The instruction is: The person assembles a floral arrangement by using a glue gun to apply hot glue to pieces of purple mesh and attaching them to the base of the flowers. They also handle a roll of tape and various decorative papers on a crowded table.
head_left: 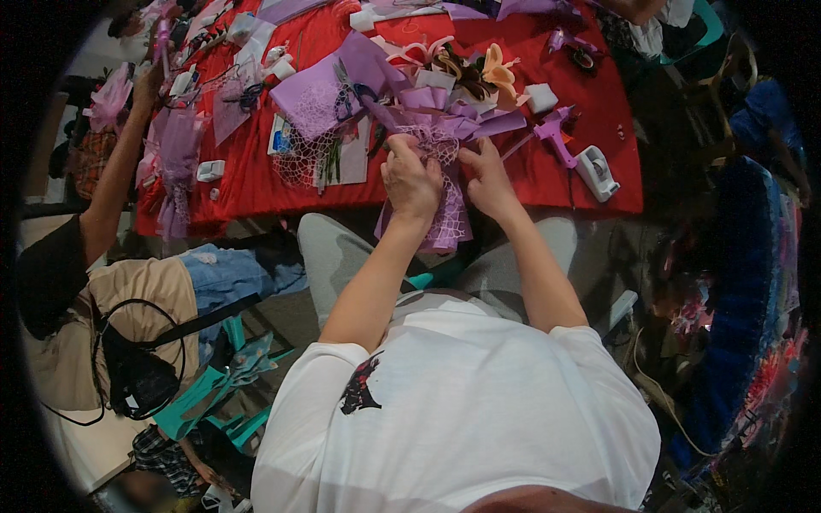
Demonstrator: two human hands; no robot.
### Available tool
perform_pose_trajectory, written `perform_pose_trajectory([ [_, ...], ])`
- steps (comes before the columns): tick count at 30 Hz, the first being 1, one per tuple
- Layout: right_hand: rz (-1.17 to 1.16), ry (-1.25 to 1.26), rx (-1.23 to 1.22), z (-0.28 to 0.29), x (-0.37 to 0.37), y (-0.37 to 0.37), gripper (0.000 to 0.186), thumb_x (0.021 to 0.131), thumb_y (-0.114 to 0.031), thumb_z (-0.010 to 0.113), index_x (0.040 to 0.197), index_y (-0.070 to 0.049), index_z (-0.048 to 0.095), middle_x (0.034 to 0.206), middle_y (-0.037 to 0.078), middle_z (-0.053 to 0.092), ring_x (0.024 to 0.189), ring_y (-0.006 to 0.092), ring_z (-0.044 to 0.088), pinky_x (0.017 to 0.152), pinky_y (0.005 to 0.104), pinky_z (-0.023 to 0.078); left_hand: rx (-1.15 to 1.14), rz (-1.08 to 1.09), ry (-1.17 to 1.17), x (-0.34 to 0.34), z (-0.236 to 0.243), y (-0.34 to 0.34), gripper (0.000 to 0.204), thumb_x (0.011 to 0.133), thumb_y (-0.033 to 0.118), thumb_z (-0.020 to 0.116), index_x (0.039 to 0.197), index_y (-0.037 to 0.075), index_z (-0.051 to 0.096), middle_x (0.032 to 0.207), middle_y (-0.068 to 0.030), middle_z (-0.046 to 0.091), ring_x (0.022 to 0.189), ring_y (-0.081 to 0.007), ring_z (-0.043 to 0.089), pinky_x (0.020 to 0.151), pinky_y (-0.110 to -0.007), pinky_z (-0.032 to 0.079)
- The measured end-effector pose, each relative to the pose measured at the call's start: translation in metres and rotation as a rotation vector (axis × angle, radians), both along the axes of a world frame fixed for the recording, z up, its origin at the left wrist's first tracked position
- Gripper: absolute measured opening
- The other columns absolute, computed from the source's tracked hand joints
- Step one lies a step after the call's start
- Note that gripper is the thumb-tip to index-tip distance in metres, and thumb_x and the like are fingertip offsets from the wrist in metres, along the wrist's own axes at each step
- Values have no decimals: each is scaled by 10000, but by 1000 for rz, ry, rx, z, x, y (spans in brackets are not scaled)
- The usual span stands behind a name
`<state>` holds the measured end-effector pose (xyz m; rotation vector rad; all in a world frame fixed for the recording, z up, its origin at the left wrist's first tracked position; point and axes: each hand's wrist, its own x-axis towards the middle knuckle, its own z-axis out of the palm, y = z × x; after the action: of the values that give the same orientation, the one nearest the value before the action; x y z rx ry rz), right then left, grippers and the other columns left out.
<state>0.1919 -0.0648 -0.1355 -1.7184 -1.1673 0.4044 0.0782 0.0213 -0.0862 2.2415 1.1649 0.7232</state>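
A bouquet wrapped in purple paper (321,96) lies at the near edge of the red-covered table, with peach petals (498,73) at its far end. Purple netting (449,224) hangs from its gathered neck over the table edge. My left hand (412,181) is closed round the netting at the neck. Close beside it, my right hand (493,181) has thumb and fingers pinched on the purple ribbon (479,126); its fingertips are partly hidden. Scissors with dark blue handles (345,104) rest on the paper to the left.
A purple glue gun (556,138), a white tape dispenser (596,174) and a white block (540,98) lie to the right on the red cloth (616,111). At left, a co-worker's arm (120,175) reaches over the table near another purple wrapped bundle (177,162).
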Motion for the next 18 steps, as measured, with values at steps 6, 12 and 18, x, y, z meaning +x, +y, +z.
perform_pose_trajectory([
  [6,-54,-7,-74,-11,-2,5,493,669,58,496,1124,-84,624,1128,202,464,1143,409,441,982,470,363,147,-108,-23,-6,-12,7,195,720,73,685,896,62,603,906,-116,631,879,-308,585,790,-426,408],
  [12,-70,28,-86,-8,-4,7,509,662,65,481,1143,-42,610,1081,210,459,1134,406,447,998,436,362,231,-130,5,-11,-15,8,153,710,121,695,853,85,654,895,-111,625,888,-305,583,788,-422,415],
  [18,-49,170,-109,1,-1,7,521,657,88,449,1131,-27,630,1054,186,482,1084,358,499,966,384,402,168,-97,-14,-9,-21,9,165,717,141,685,868,81,660,917,-116,616,922,-315,578,807,-429,417],
])
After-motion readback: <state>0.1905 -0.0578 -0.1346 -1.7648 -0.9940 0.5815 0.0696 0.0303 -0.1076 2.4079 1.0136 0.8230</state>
